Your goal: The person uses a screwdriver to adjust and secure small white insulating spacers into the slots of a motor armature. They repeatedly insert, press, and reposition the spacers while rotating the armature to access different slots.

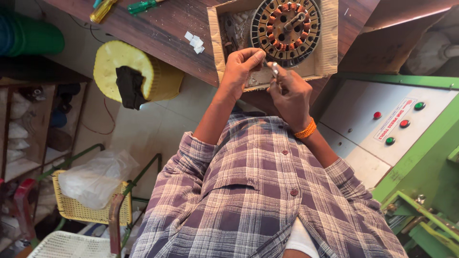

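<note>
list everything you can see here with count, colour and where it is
motor stator: 1, black with copper coils, in the box
cardboard box: 1, tan, on the bench
wooden bench: 1, dark brown, top
screwdrivers: 2, yellow and green, bench top left
stool: 1, yellow, beside the bench
black cloth: 1, on the stool
control panel: 1, grey with red and green buttons, right
plastic bag: 1, clear, on a yellow chair
left hand: at the box edge
right hand: holds a small metal piece

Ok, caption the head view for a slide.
Both hands, left and right, pinch a small metal part before a boxed motor winding on a wooden bench.
</note>
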`<move>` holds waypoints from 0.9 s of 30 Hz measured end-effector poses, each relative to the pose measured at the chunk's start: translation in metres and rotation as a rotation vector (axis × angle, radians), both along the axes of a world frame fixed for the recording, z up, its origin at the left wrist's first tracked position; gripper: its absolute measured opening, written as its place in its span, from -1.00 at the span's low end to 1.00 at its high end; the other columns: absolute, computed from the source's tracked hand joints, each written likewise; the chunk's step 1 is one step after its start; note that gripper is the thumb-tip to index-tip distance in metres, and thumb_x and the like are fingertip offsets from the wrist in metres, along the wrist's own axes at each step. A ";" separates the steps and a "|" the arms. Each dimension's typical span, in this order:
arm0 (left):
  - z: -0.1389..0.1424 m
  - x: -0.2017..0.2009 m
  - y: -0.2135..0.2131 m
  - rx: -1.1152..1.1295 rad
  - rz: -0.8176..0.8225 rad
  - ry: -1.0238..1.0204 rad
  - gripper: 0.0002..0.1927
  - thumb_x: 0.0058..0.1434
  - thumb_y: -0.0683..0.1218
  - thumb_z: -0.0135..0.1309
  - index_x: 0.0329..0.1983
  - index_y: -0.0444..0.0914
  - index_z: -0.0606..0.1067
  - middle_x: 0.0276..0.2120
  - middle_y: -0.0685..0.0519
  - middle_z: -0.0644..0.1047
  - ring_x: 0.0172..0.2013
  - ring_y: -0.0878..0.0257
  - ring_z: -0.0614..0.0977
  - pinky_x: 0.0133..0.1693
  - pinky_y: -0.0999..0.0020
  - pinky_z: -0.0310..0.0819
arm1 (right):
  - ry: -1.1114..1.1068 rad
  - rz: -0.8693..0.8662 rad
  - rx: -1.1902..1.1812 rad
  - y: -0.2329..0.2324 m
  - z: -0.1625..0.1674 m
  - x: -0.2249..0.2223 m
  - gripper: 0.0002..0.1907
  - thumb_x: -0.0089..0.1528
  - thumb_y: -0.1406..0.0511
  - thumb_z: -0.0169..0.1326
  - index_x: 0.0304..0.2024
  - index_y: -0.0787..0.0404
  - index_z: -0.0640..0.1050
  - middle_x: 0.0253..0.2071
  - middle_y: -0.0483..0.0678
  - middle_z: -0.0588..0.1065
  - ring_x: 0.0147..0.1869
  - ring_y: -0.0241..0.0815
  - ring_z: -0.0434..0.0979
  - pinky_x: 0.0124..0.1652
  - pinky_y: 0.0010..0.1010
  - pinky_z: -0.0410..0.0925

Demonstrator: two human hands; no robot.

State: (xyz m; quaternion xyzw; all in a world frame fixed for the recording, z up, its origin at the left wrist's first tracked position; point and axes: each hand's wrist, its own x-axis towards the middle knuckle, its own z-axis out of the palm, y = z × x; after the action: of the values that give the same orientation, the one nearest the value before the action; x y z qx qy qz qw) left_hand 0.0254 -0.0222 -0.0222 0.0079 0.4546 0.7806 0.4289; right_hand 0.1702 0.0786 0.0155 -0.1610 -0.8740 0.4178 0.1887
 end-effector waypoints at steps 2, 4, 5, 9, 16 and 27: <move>-0.003 0.001 -0.004 0.020 -0.012 -0.021 -0.79 0.33 -0.10 0.20 -0.15 -0.38 0.61 -0.34 0.12 0.58 -0.32 0.40 0.54 -0.17 0.45 0.47 | 0.037 -0.094 -0.087 -0.005 -0.002 -0.004 -0.52 0.29 0.54 0.16 0.26 0.18 0.57 -0.31 -0.07 0.49 -0.35 -0.31 0.51 -0.31 -0.46 0.43; -0.006 0.002 -0.006 0.036 -0.021 -0.053 -0.79 0.34 -0.10 0.19 -0.15 -0.37 0.61 -0.33 0.11 0.59 -0.30 0.39 0.56 -0.16 0.44 0.49 | 0.066 -0.110 -0.128 -0.010 -0.004 -0.006 -0.51 0.29 0.54 0.12 0.28 0.20 0.54 -0.27 -0.05 0.51 -0.30 -0.33 0.58 -0.28 -0.49 0.47; -0.008 0.002 -0.008 0.034 -0.027 -0.077 -0.80 0.34 -0.10 0.19 -0.15 -0.37 0.61 -0.32 0.11 0.59 -0.30 0.38 0.57 -0.15 0.44 0.50 | 0.073 -0.083 -0.132 -0.016 -0.005 -0.006 -0.50 0.28 0.54 0.12 0.28 0.21 0.52 -0.25 -0.03 0.51 -0.28 -0.34 0.61 -0.28 -0.49 0.47; -0.010 -0.004 -0.021 0.142 -0.113 -0.196 -0.80 0.38 -0.09 0.17 -0.11 -0.36 0.60 -0.29 0.09 0.59 -0.26 0.37 0.58 -0.13 0.43 0.48 | 0.073 -0.088 -0.221 -0.033 -0.009 -0.001 -0.59 0.33 0.52 0.14 0.23 0.21 0.55 -0.25 -0.02 0.55 -0.33 -0.36 0.62 -0.34 -0.52 0.48; 0.021 -0.012 -0.025 0.000 -0.266 0.980 -0.58 0.28 -0.26 0.11 0.23 -0.21 0.51 0.01 0.16 0.48 0.08 0.27 0.49 0.18 0.37 0.38 | 0.137 -0.315 -0.404 -0.034 -0.015 0.022 -0.70 0.42 0.47 0.06 0.21 0.33 0.51 -0.31 -0.05 0.54 -0.33 -0.35 0.59 -0.31 -0.53 0.47; 0.033 -0.053 -0.038 -0.276 -0.736 1.986 -0.80 0.26 -0.02 0.20 -0.07 -0.05 0.49 -0.29 0.15 0.47 -0.14 0.19 0.49 -0.18 0.21 0.46 | 0.180 -0.481 -0.390 -0.029 -0.018 0.053 -0.72 0.45 0.42 0.06 0.20 0.38 0.50 -0.32 -0.04 0.54 -0.33 -0.31 0.60 -0.30 -0.52 0.48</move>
State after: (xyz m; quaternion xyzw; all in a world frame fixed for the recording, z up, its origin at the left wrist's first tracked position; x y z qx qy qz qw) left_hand -0.0276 -0.0601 0.0107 0.7285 0.6545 0.1886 0.0729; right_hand 0.2235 0.0492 -0.0024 -0.3584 -0.6942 0.5334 0.3242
